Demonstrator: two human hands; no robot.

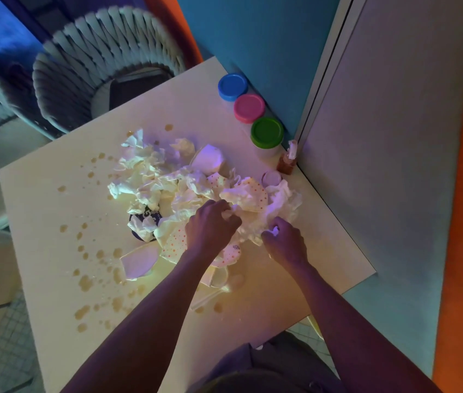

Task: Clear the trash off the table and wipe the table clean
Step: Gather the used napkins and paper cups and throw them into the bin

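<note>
A heap of crumpled white tissues [151, 177] and crushed dotted paper cups [255, 191] covers the middle of the pale table [54, 222]. My left hand [211, 225] grips a wad of tissue at the heap's near side. My right hand [285, 242] pinches a crumpled tissue [281, 202] at the heap's right end. A dark printed cup [143, 219] lies half buried. A torn white cup piece [139, 263] lies near my left forearm. Brown liquid spots [85, 282] dot the table's left and front.
Three jars with blue [233, 86], pink [249, 107] and green [267, 131] lids line the blue wall. A small brown bottle [288, 163] stands in the corner beside a small round lid [272, 178]. A woven chair [105, 63] stands behind the table.
</note>
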